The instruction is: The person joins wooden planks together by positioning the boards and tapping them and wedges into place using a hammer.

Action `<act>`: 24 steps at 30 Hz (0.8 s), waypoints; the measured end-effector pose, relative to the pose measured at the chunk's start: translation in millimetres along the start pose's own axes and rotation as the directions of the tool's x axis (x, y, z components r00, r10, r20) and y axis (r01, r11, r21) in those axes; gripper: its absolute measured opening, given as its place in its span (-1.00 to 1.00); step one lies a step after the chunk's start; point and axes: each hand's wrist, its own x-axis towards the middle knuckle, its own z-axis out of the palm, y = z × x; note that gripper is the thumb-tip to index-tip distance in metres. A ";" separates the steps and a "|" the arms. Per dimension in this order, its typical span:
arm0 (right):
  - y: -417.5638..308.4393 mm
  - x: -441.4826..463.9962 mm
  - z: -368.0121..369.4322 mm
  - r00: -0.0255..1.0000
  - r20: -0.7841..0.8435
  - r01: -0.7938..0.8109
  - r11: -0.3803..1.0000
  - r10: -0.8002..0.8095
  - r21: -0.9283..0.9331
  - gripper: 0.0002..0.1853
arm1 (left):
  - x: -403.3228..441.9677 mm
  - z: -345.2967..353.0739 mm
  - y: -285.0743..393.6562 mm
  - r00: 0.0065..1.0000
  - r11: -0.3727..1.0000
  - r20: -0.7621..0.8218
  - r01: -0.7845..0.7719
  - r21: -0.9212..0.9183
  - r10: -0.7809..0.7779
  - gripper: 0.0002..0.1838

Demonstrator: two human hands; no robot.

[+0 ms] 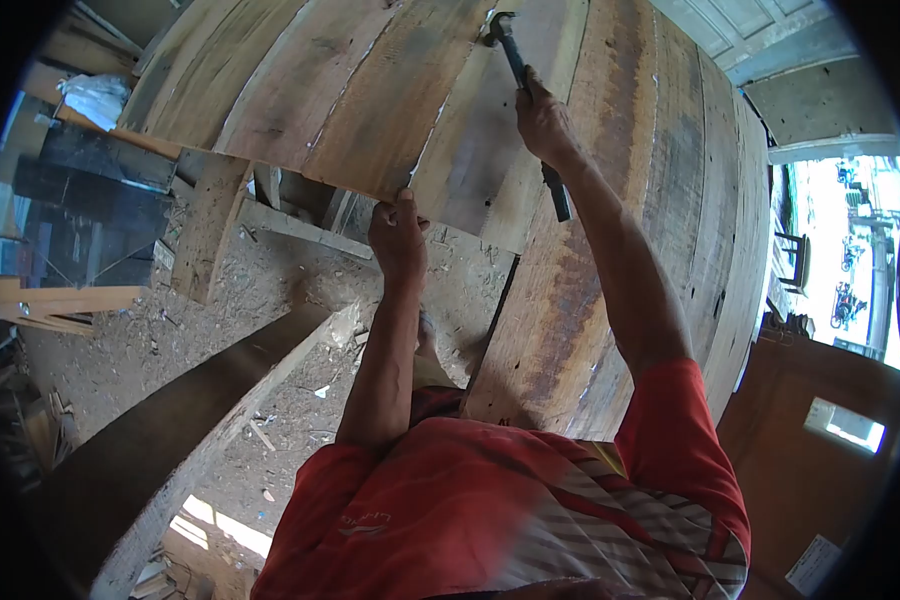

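Observation:
My right hand [547,124] is wrapped round the handle of a claw hammer [510,50]. Its head is raised over the far part of the planks, and the dark grip end sticks out below my fist. Closed at the near end of a brown plank [370,130] is my left hand [400,238], its thumb on the edge beside a seam and its fingers curled below. White filler or glue shows along the seams between the planks. Whether a nail sits by my left thumb is too small to tell.
Longer planks [630,130] run along the right. A thick timber beam [200,420] slants across the lower left above a littered dirt floor [300,260]. A white plastic bag [95,98] lies at the upper left. A brown door-like panel [810,440] stands at the right.

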 end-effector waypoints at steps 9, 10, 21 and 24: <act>28.3 -0.4 -95.0 0.974 0.111 -0.217 0.956 0.198 0.199 -0.48 | 0.3 -0.4 1.1 1.000 0.999 0.010 0.017 0.036 -0.017 -0.45; 46.1 1.1 -103.0 0.978 0.091 -0.205 0.955 0.190 0.213 -0.47 | 0.3 0.8 2.4 1.000 0.999 0.009 0.008 0.031 -0.008 -0.44; 29.9 -27.2 -96.4 0.965 0.103 -0.259 0.929 0.240 0.266 -0.44 | -0.2 0.8 2.3 0.999 0.998 0.002 0.035 -0.044 -0.035 -0.41; 21.1 -35.7 -98.4 0.966 0.121 -0.250 0.940 0.227 0.231 -0.46 | -1.3 -7.7 -0.1 0.993 0.986 0.068 0.109 -0.128 -0.101 -0.34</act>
